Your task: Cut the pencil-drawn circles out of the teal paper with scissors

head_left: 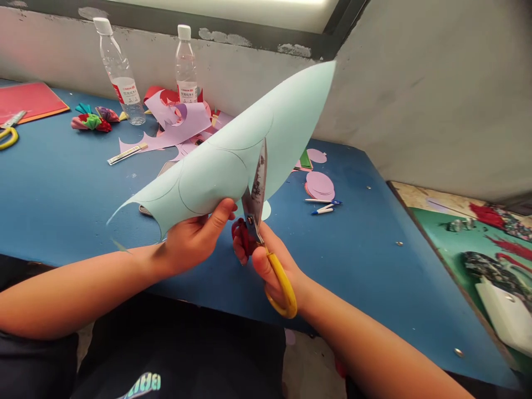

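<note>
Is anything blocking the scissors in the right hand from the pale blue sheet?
Nothing visible does: the scissors in the right hand are at the pale blue sheet, one blade in front of it. Closest to the blades is the left hand, its thumb on the sheet just to their left.

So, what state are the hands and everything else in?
Left hand, gripping the pale-blue sheet
Right hand, holding scissors
Pale-blue sheet, curled, partly cut
Scissors, blades parted
Other scissors, lying partly out of view
Left bottle, capped, standing
Right bottle, capped, standing
Purple scraps, cut up, heaped
Purple circles, cut out, stacked
Pens, lying down
</note>
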Demonstrator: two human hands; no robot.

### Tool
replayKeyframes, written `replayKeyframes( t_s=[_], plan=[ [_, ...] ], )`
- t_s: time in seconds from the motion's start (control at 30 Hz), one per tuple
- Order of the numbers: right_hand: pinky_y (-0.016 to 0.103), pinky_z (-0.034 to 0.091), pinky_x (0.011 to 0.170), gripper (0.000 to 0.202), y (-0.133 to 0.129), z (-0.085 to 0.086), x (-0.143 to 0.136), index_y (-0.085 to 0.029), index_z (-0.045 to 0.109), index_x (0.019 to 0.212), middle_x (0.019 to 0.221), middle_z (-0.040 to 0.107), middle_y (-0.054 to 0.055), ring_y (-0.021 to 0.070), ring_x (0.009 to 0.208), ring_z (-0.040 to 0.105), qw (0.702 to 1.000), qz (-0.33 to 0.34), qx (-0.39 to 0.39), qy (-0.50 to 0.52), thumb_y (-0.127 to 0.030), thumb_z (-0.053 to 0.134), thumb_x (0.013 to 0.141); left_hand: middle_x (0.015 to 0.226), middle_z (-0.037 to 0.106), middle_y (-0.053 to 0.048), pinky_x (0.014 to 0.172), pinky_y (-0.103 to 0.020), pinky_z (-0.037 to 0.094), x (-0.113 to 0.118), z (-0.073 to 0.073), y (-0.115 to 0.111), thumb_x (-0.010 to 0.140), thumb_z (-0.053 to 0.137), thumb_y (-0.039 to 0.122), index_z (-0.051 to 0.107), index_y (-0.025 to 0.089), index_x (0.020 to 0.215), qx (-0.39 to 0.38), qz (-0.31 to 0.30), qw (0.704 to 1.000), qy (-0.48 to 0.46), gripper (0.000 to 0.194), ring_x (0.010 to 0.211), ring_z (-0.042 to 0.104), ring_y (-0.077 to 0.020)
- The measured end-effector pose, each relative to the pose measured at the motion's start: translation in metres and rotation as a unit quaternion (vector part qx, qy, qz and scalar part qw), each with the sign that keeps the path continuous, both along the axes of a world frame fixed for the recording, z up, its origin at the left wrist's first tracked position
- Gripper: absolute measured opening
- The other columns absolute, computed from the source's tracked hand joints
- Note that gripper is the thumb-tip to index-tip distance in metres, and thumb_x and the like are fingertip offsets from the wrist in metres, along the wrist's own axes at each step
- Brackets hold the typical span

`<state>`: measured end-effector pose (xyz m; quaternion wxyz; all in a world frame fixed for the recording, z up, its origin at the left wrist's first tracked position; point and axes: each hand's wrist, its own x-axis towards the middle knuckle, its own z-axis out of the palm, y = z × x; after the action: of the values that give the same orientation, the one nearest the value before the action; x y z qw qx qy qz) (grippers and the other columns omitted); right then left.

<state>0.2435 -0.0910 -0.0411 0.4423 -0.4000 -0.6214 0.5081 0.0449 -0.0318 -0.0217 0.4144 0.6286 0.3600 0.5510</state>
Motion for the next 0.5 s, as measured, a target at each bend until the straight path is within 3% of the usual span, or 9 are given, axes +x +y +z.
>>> replayKeyframes(
  t_s=[0.13,0.37,0.5],
  plan=[
    [0.044,0.051,0.071,0.082,-0.001,0.001,-0.006,-0.029,0.065,0.130,0.092,0.060,0.002,0.0256,0.078,0.053,1.000,-0.008,-0.002,0.014,-0.106,0.060,0.104,0.097,0.092,-0.006,0.102,-0.046,0.075,0.000,-0.006,0.002,0.110,0.081,0.078,0.093,0.028,0.101,0.009,-0.003,1.000,0.000,0.052,0.097,0.088,-0.0296],
    [0.042,0.051,0.072,0.075,-0.003,-0.005,-0.012,-0.030,0.061,0.120,0.096,0.066,0.003,0.0240,0.080,0.056,0.999,-0.024,0.002,0.034,-0.103,0.064,0.106,0.078,0.085,-0.002,0.109,-0.053,0.077,-0.001,-0.010,-0.001,0.109,0.086,0.073,0.092,0.030,0.091,-0.026,-0.039,0.999,-0.018,0.046,0.091,0.088,-0.0316],
    [0.043,0.051,0.072,0.079,-0.003,-0.003,-0.016,-0.030,0.058,0.115,0.093,0.064,0.003,0.0249,0.078,0.055,0.999,-0.029,-0.005,0.032,-0.108,0.061,0.103,0.077,0.084,-0.003,0.088,-0.052,0.080,0.001,-0.009,-0.002,0.106,0.086,0.079,0.089,0.030,0.090,-0.076,-0.071,0.994,-0.029,0.051,0.087,0.088,-0.0328]
  ],
)
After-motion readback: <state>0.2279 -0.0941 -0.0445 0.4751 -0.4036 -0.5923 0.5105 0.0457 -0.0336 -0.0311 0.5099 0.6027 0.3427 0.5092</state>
